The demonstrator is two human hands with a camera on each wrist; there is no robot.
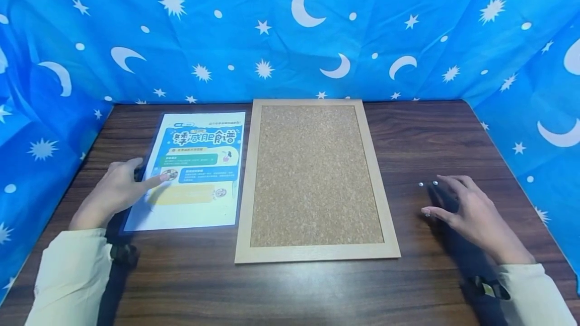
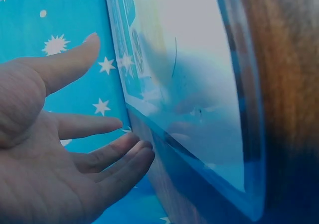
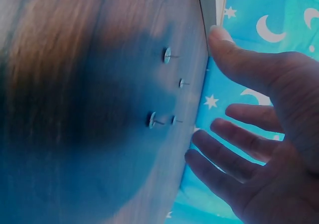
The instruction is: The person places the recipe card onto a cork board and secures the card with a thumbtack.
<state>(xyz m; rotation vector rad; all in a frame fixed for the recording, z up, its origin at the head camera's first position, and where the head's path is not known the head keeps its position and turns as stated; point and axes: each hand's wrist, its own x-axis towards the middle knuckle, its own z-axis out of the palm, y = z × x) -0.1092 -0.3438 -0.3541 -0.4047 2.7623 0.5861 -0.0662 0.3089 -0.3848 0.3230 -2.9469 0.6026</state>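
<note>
A printed sheet in a clear plastic sleeve [image 1: 195, 218], with colourful Chinese text, lies on the left of the table. My left hand [image 1: 111, 190] hovers at its left edge, thumb reaching over the print, holding nothing. Its fingers are spread and straight in the left wrist view. Several thumbtacks [image 3: 167, 55] rest points up on the wood at the right. Over them is my right hand [image 1: 476, 213], relaxed with thumb and fingers apart and nothing between them. Between both hands lies a cork board [image 1: 317, 175] in a pale wooden frame.
The dark wood-grain table [image 1: 317, 296] runs up to a blue curtain [image 1: 254, 14] with white moons and stars, which also closes in both sides. Bands with dark devices [image 1: 123, 254] sit on the wrists, at the cuffs of pale sleeves [image 1: 74, 265].
</note>
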